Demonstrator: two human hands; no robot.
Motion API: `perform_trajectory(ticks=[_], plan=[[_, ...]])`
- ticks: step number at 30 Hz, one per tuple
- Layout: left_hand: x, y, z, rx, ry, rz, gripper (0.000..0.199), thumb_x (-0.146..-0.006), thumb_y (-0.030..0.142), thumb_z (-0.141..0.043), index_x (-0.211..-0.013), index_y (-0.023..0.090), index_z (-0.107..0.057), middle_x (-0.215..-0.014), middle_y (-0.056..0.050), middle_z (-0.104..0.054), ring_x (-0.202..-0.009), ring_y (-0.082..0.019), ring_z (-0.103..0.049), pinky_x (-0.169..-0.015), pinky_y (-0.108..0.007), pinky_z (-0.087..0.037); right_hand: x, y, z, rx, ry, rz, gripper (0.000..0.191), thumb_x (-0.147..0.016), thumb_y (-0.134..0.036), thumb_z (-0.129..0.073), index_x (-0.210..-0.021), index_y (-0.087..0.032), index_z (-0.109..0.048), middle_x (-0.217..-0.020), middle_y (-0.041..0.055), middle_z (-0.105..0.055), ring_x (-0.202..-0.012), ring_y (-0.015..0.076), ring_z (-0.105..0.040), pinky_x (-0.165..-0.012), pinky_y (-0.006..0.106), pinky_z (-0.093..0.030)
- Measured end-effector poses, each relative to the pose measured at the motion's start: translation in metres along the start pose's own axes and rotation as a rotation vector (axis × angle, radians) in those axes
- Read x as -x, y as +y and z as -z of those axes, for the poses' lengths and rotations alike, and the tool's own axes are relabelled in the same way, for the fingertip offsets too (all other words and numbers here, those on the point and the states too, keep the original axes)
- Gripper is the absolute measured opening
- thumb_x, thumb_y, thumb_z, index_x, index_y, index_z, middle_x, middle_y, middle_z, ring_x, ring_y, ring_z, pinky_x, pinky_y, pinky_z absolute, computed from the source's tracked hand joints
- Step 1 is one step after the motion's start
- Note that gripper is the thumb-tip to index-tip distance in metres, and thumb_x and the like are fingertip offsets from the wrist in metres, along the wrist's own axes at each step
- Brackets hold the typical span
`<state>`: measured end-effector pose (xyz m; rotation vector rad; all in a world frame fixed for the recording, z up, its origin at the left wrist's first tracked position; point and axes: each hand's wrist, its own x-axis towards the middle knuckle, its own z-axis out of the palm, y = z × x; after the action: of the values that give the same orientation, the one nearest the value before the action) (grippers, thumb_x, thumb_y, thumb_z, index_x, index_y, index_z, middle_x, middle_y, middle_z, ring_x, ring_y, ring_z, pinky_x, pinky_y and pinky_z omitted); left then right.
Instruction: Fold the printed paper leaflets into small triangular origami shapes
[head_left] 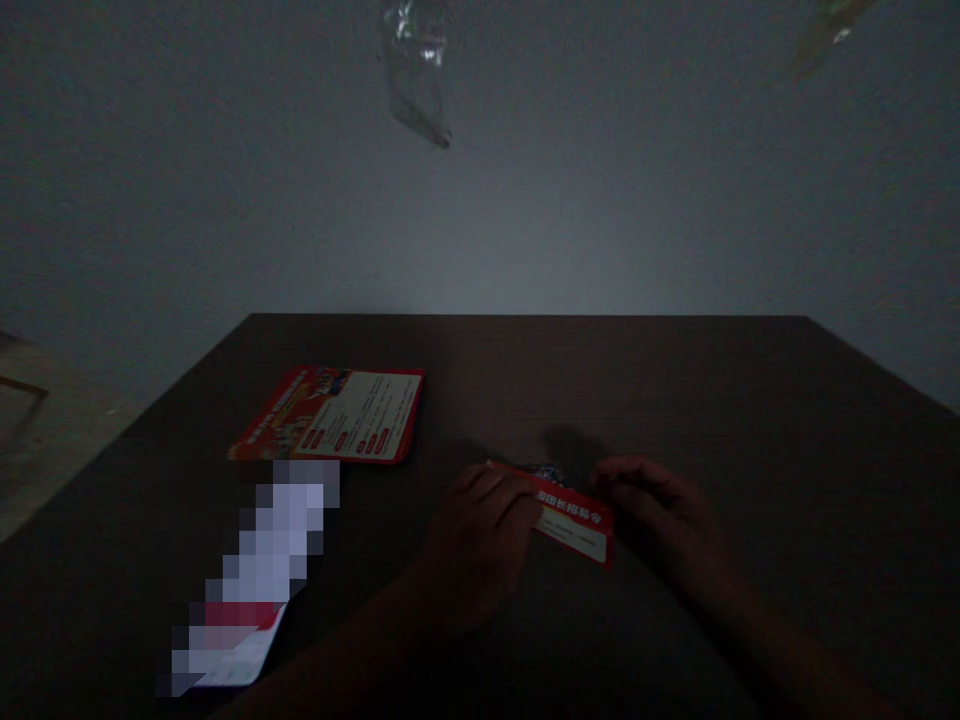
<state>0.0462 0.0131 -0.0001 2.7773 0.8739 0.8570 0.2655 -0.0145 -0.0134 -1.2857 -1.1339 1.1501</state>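
Above, seemingly a plastic bag [418, 75].

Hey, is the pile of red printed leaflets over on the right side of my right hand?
No, the leaflet pile lies on the table to the left of both your left hand and right hand.

Smooth printed paper leaflets [360, 415], matt dark wood-look table [615, 370].
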Motion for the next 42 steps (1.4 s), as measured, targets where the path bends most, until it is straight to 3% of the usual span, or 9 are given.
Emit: perform_trajectory(ticks=[5, 8, 11, 16, 20, 25, 28, 33, 42], plan=[[0.000, 0.000, 0.000, -0.005, 0.064, 0.056, 0.014, -0.083, 0.008, -0.048, -0.091, 0.015, -0.058, -0.093, -0.007, -0.067, -0.087, -0.020, -0.059, -0.081, -0.036, -0.042, 0.005, -0.013, 0.002, 0.456, -0.250, 0.588, 0.027, -0.079, -0.018, -0.054, -0.105, -0.019, -0.061, -0.101, 0.0099, -0.062, -0.094, 0.0238, -0.059, -0.078, 0.037, -0.048], [0.000, 0.000, 0.000, -0.008, 0.110, 0.054, 0.013, -0.083, 0.008, -0.050, -0.091, 0.015, -0.057, -0.094, -0.005, -0.067, -0.087, -0.019, -0.059, -0.084, -0.037, -0.041, 0.007, -0.022, -0.001, 0.664, -0.226, 0.864, 0.034, -0.072, -0.009, -0.062, -0.106, -0.016, -0.059, -0.097, 0.0116, -0.063, -0.089, 0.0236, -0.059, -0.077, 0.040, -0.047], [0.001, 0.002, 0.001, -0.016, 0.165, 0.055, 0.016, -0.083, 0.007, -0.053, -0.097, 0.016, -0.055, -0.098, -0.005, -0.067, -0.093, -0.019, -0.059, -0.088, -0.039, -0.040, 0.008, -0.024, -0.002, 0.739, -0.181, 0.968, 0.034, -0.074, -0.003, -0.060, -0.105, -0.016, -0.060, -0.093, 0.0112, -0.065, -0.083, 0.0211, -0.060, -0.075, 0.038, -0.049], [0.003, 0.008, 0.007, -0.116, 0.347, 0.062, 0.038, -0.078, 0.007, -0.061, -0.112, 0.017, -0.048, -0.116, -0.012, -0.060, -0.113, -0.026, -0.050, -0.095, -0.046, -0.037, 0.012, -0.018, -0.006, 0.588, 0.037, 0.737, 0.020, -0.078, -0.009, -0.062, -0.094, -0.022, -0.065, -0.084, 0.0047, -0.068, -0.071, 0.0164, -0.064, -0.061, 0.027, -0.051], [0.003, 0.009, 0.008, -0.119, 0.324, 0.005, 0.037, -0.078, 0.008, -0.060, -0.111, 0.018, -0.049, -0.118, -0.012, -0.058, -0.114, -0.026, -0.049, -0.093, -0.045, -0.039, 0.012, -0.014, -0.011, 0.288, 0.285, 0.215, 0.012, -0.075, -0.029, -0.070, -0.082, -0.021, -0.066, -0.078, 0.0039, -0.070, -0.069, 0.0187, -0.065, -0.061, 0.028, -0.052], [0.001, 0.009, 0.007, -0.022, 0.104, -0.063, 0.020, -0.081, 0.014, -0.058, -0.101, 0.017, -0.057, -0.107, -0.009, -0.061, -0.103, -0.022, -0.053, -0.091, -0.039, -0.040, 0.003, -0.009, -0.019, -0.016, 0.167, -0.131, 0.035, -0.066, -0.039, -0.076, -0.090, -0.018, -0.061, -0.071, 0.0013, -0.067, -0.059, 0.0154, -0.062, -0.048, 0.024, -0.050], [0.001, 0.011, 0.005, 0.014, -0.050, -0.043, 0.017, -0.082, 0.023, -0.057, -0.098, 0.015, -0.058, -0.103, -0.009, -0.060, -0.097, -0.024, -0.053, -0.087, -0.041, -0.041, 0.001, -0.007, -0.023, -0.019, 0.090, -0.193, 0.046, -0.064, -0.039, -0.077, -0.098, -0.017, -0.056, -0.065, -0.0017, -0.063, -0.050, 0.0126, -0.058, -0.038, 0.020, -0.046], [0.002, 0.009, 0.000, 0.049, -0.118, -0.018, 0.014, -0.083, 0.019, -0.053, -0.096, 0.016, -0.059, -0.097, -0.008, -0.059, -0.090, -0.022, -0.052, -0.083, -0.040, -0.043, 0.005, -0.007, -0.020, -0.062, -0.043, -0.206, 0.060, -0.073, -0.040, -0.070, -0.121, -0.020, -0.041, -0.061, -0.0034, -0.064, -0.044, 0.0121, -0.056, -0.037, 0.020, -0.045], [0.003, 0.000, -0.002, 0.054, -0.101, 0.046, 0.020, -0.084, 0.009, -0.048, -0.099, 0.017, -0.059, -0.099, -0.008, -0.060, -0.091, -0.021, -0.054, -0.080, -0.037, -0.044, 0.004, -0.005, -0.004, -0.133, -0.260, -0.166, 0.021, -0.080, -0.035, -0.061, -0.089, -0.018, -0.069, -0.066, 0.0027, -0.068, -0.053, 0.0131, -0.060, -0.054, 0.026, -0.048]])
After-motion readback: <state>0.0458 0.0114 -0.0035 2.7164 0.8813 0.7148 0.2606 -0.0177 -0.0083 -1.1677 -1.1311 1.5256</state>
